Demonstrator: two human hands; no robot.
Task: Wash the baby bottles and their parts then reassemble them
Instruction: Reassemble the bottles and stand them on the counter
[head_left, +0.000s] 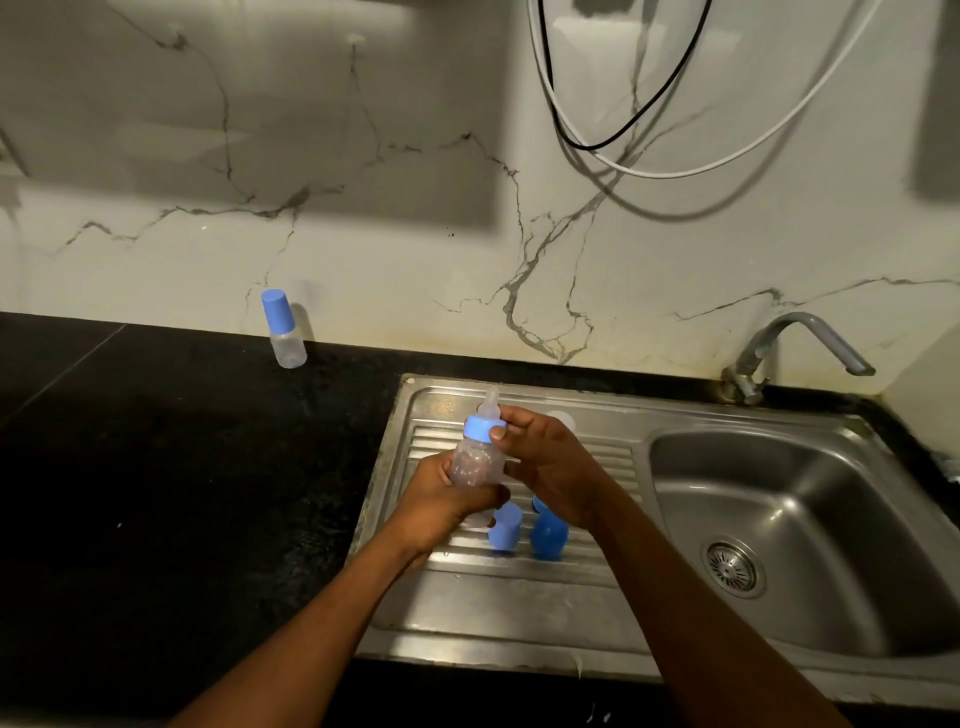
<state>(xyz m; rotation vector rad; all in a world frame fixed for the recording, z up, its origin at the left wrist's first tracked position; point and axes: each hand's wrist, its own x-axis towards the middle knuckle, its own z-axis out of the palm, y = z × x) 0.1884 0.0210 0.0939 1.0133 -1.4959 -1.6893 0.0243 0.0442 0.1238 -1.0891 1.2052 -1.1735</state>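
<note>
Clear plastic, the bottle (475, 461) sits tilted above the steel drainboard (519, 590), your left hand (441, 501) curled round its lower body and your right hand (551, 466) pinching its blue collar (478, 429), while your wrists half cover two blue caps (505, 530) beneath, their shapes unclear.

No text, brand or number can be read. The held bottle (475, 463) and the capped bottle (287, 344) on the bench (182, 467) show no legible print.
</note>
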